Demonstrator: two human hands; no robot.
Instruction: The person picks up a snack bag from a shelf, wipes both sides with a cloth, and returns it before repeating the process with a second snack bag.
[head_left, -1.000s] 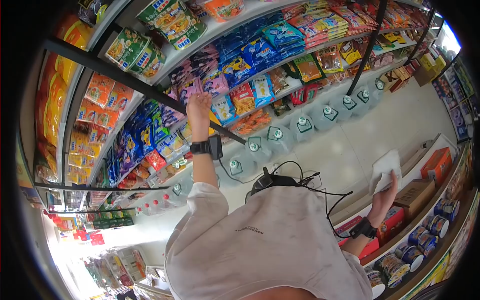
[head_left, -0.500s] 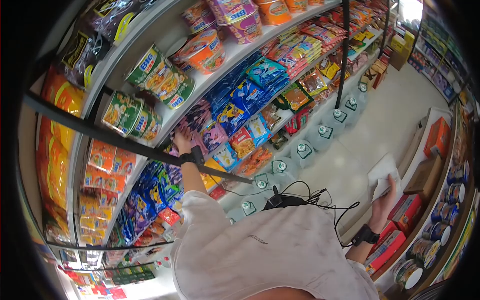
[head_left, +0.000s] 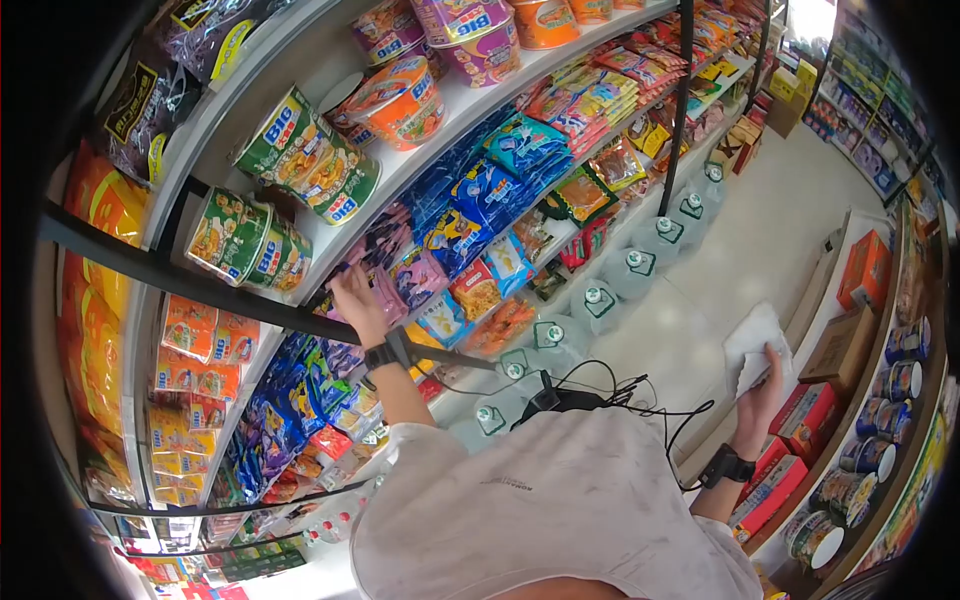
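Note:
My left hand is at the shelf beside the black upright post, its fingers stretched out by the pink-purple snack bags. It seems to hold nothing, though the bags partly hide the fingertips. To the right, my right hand is closed on a folded white cloth, held out over the aisle. Each wrist wears a black band. Just above my left hand stand green instant noodle cups on the higher shelf. Blue snack bags lie further along the row.
A slanting black post crosses in front of the shelves. Large clear water bottles line the floor along the shelf foot. Red boxes and tins fill the right-hand shelf. Black cables hang at my chest.
My left hand has drawn back slightly from among the pink-purple bags, and more of it shows. The view has shifted a little. My right hand still holds the cloth.

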